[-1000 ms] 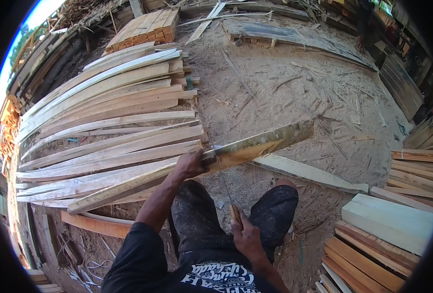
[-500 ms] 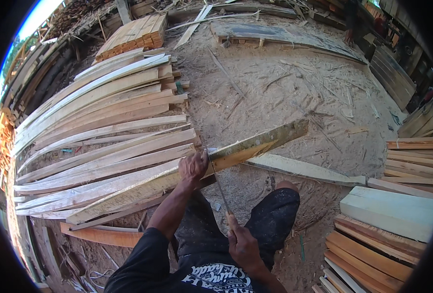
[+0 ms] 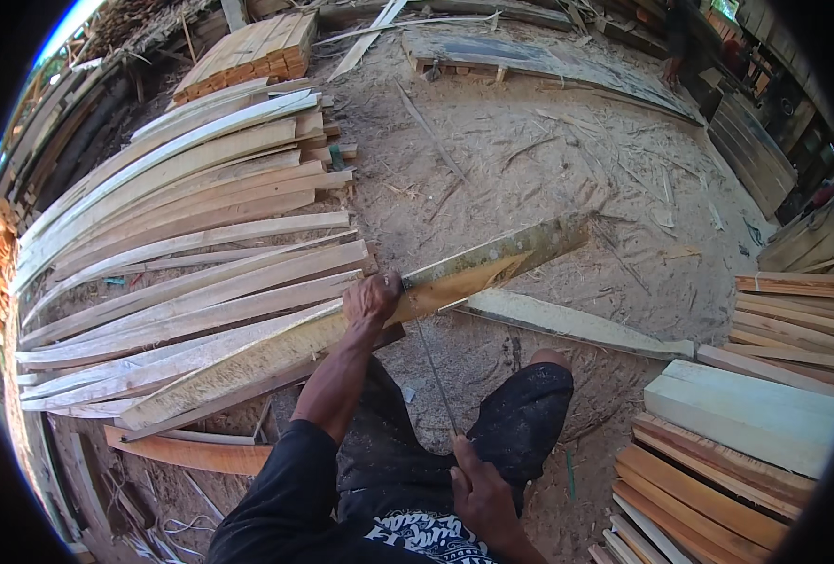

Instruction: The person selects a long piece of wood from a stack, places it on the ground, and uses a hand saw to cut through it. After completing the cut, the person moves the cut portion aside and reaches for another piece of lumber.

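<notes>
A long, rough-edged plank (image 3: 238, 362) with bark at its far end slants across in front of me, from lower left to upper right. My left hand (image 3: 373, 301) presses down on it, fingers curled over its top edge. My right hand (image 3: 478, 493) grips a handsaw (image 3: 438, 385) by its handle, near my right thigh. The saw is seen almost edge-on, its teeth too fine to make out. Its thin blade points up and away, meeting the plank's near side just right of my left hand. How deep it sits in the wood is hidden.
Sawn boards (image 3: 182, 244) lie in a row at the left, beyond the plank. Another pale board (image 3: 567, 322) rests on the sandy ground behind it. Stacked planks (image 3: 746, 414) stand at the right, and a timber stack (image 3: 248, 56) at the back left.
My right hand has drawn the saw back toward my body. The blade reached up across the plank before; now its visible end is at the plank's near side. My left hand stays put.
</notes>
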The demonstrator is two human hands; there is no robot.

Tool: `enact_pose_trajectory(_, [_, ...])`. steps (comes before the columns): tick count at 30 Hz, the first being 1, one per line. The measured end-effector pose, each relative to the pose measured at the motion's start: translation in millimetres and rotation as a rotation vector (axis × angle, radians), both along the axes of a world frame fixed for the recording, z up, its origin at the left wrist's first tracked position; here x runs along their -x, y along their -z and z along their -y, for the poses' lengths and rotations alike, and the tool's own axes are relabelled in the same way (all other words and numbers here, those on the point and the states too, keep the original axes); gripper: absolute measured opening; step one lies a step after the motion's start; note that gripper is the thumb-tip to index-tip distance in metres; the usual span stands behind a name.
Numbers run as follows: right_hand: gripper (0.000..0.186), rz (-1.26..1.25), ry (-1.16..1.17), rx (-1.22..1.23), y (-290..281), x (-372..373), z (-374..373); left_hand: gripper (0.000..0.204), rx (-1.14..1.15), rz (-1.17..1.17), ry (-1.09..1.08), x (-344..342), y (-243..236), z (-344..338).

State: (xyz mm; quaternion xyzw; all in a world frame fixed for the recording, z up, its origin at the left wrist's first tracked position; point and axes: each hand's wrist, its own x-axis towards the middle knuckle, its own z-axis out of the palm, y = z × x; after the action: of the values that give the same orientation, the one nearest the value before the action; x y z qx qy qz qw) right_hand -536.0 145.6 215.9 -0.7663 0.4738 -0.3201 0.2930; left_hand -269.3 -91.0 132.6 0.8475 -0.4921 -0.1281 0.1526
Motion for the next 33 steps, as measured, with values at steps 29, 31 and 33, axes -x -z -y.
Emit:
enact_pose_trajectory(29, [0.056, -0.046, -0.006, -0.184, -19, -27, 26, 0.058, -0.118, -0.095, -0.015, -15, 1, 11])
enact_pose_trajectory(31, [0.056, -0.045, 0.016, -0.211, -37, 0, -9, 0.059, -0.144, -0.065, -0.041, -15, 1, 16])
enact_pose_trajectory(33, [0.053, -0.105, 0.013, -0.319, -32, -11, 14, 0.060, -0.096, -0.118, -0.031, -12, -1, 15])
